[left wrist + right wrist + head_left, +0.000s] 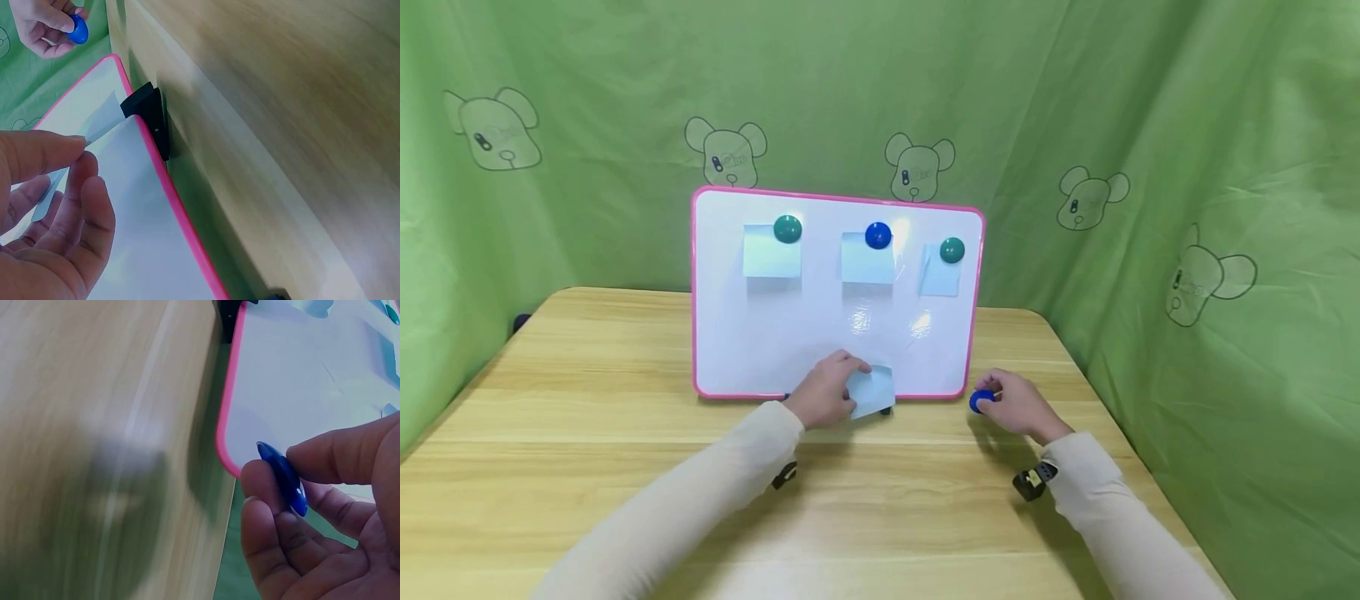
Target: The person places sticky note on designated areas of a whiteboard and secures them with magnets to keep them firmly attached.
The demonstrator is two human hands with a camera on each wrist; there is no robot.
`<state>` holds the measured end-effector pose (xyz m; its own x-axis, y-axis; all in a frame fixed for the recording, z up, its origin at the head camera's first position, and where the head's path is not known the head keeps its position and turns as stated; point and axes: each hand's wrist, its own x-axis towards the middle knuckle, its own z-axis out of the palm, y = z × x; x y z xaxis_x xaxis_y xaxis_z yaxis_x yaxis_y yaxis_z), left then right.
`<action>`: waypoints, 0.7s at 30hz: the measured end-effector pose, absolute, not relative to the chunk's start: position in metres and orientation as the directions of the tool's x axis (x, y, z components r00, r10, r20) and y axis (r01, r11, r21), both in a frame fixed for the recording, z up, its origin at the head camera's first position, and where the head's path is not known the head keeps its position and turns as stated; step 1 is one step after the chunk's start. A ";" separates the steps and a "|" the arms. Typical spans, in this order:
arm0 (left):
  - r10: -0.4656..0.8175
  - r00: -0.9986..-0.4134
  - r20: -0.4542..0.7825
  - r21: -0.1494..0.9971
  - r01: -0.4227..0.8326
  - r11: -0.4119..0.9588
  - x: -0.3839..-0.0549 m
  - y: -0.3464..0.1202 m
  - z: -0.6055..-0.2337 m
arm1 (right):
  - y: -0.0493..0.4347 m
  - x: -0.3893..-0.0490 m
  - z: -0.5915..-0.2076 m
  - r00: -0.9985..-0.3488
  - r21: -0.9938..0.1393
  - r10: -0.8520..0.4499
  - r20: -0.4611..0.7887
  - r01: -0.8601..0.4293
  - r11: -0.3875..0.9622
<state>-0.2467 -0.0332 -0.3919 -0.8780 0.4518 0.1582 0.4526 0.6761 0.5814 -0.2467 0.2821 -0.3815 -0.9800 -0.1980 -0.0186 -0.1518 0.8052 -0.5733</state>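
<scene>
A whiteboard (760, 333) with a pink frame stands upright on the table. Between thumb and fingers, my left hand (827, 390) pinches a light blue sticky note (874, 392) in front of the board's lower edge. My right hand (1017, 404) holds a round blue magnet (981, 401) just right of the board's lower right corner; the right wrist view shows the magnet (284, 478) edge-on between thumb and fingertips. Along the board's upper part hang three light blue notes, the left one (771, 257) under a green magnet (787, 229), the middle under a blue magnet (877, 235), the right under another green magnet (952, 250).
The wooden table (880, 517) extends around the board. A black foot (149, 115) grips the board's lower edge. Behind and at both sides hangs a green curtain (1000, 100) printed with mouse heads. Each wrist wears a dark strap, the right one (1033, 481) carrying a small device.
</scene>
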 end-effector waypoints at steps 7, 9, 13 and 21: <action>0.430 -0.885 0.177 0.592 0.445 0.672 -0.244 -0.040 -0.389 | 0.275 -0.251 -0.380 -0.980 -0.584 -0.198 -0.020 -0.149 0.798; 0.425 -0.887 0.181 0.590 0.443 0.675 -0.243 -0.041 -0.387 | 0.273 -0.251 -0.379 -0.979 -0.591 -0.201 -0.018 -0.151 0.792; 0.417 -0.890 0.185 0.590 0.439 0.678 -0.242 -0.044 -0.386 | 0.268 -0.253 -0.377 -0.977 -0.598 -0.212 -0.007 -0.166 0.784; 0.401 -0.894 0.199 0.598 0.435 0.673 -0.244 -0.050 -0.388 | 0.259 -0.257 -0.374 -0.977 -0.615 -0.214 0.004 -0.171 0.770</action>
<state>-0.2444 -0.0500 -0.3880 -0.8942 0.4009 0.1994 0.4351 0.6731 0.5980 -0.2569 0.2592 -0.3743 -0.9769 -0.2139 0.0039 -0.1710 0.7698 -0.6149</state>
